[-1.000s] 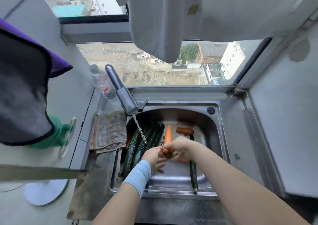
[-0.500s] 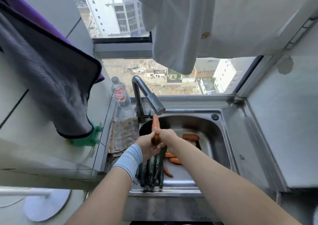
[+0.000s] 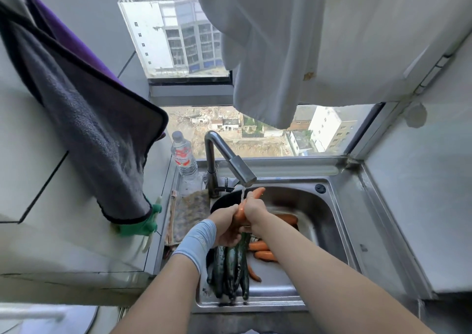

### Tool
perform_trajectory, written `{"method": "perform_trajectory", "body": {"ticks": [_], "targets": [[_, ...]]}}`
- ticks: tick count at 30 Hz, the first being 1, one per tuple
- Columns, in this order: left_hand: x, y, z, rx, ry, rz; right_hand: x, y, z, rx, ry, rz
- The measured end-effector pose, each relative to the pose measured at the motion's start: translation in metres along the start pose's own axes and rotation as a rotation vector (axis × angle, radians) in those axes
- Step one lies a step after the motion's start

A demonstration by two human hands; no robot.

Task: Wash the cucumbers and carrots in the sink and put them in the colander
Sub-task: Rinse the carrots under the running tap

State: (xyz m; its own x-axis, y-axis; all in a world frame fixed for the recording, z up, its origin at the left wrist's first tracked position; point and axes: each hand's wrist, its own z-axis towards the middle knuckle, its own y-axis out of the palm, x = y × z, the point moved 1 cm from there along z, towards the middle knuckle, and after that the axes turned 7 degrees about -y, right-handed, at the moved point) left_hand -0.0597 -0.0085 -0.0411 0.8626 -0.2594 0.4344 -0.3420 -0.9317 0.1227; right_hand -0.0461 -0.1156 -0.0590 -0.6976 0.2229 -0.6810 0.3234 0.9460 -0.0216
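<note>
An orange carrot (image 3: pixel 256 193) is held under the running faucet (image 3: pixel 236 167), its tip pointing up and to the right. My left hand (image 3: pixel 226 225) grips its lower end and my right hand (image 3: pixel 255 209) is wrapped around its middle. Several dark green cucumbers (image 3: pixel 231 264) lie side by side at the left of the steel sink (image 3: pixel 329 221). More carrots (image 3: pixel 263 253) rest on the sink floor under my right forearm, and another carrot (image 3: pixel 287 218) lies farther back. No colander is in view.
A brownish dishcloth (image 3: pixel 187 216) lies on the sink's left ledge, with a plastic water bottle (image 3: pixel 184 158) behind it. A dark grey towel (image 3: pixel 97 139) hangs at the left over a green glove (image 3: pixel 140 225). A white cloth (image 3: pixel 268 52) hangs overhead.
The camera has tilted up, so the sink sits lower in view. Both hands have lifted the carrot from over the sink floor up to the faucet's stream.
</note>
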Motion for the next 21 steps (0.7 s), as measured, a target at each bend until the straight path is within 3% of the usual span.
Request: {"method": "perform_trajectory", "body": {"ticks": [7, 11, 16, 21], "targets": [[-0.001, -0.009, 0.005, 0.126, 0.096, -0.075, 0.000, 0.008, -0.008, -0.125, -0.079, 0.028], [-0.002, -0.012, -0.006, 0.005, 0.104, -0.075, -0.010, 0.004, -0.023, -0.157, -0.077, 0.088], [0.000, -0.001, -0.017, -0.162, 0.090, -0.006, -0.020, 0.011, -0.005, 0.046, -0.050, 0.122], [0.003, -0.002, -0.027, -0.245, 0.145, -0.167, -0.030, 0.009, -0.021, -0.026, -0.055, 0.328]]}}
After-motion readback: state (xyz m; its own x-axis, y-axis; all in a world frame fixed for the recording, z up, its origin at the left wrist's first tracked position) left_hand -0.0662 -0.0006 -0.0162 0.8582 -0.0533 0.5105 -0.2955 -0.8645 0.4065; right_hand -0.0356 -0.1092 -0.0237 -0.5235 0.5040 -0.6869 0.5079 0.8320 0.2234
